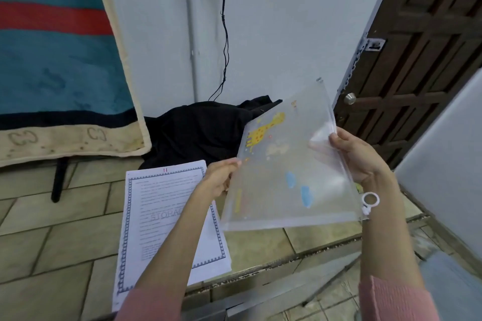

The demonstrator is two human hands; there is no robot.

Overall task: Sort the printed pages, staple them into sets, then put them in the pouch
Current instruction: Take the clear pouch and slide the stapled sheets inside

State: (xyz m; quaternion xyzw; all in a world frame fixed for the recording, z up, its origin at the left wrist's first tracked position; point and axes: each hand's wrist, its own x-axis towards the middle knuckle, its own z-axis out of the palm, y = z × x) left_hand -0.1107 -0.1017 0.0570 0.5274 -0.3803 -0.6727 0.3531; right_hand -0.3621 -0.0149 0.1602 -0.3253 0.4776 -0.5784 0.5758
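Up in the air, between both hands: a clear plastic pouch (292, 164), tilted, printed with a yellow giraffe and blue patches. Zip edge along the right side, a white ring pull (369, 202) hanging at its near right corner. Left hand (220, 177) pinching the pouch's left edge, fingers (233, 163) clenched on the plastic. Right hand (357, 156) gripping the zip edge about midway, thumb on the near face, the other fingers hidden behind the pouch. Nothing visible inside the pouch through its clear wall.

Below and to the left, flat on the tiled floor (52, 242): a stack of printed pages (161, 206) with a blue patterned border, text too blurred to read apart from large pale letters near the middle. Left forearm crossing over the stack's right part; contact between the two impossible to tell. Pink sleeves (396, 302) at both wrists' near ends.

Behind the pages, a heap of black cloth (198, 130) against the pale wall, a thin black cable (224, 34) dangling down to it. At the left, a teal blanket (52, 60) with a red stripe and cream border. At the right, a dark wooden door (417, 60) with a metal knob.
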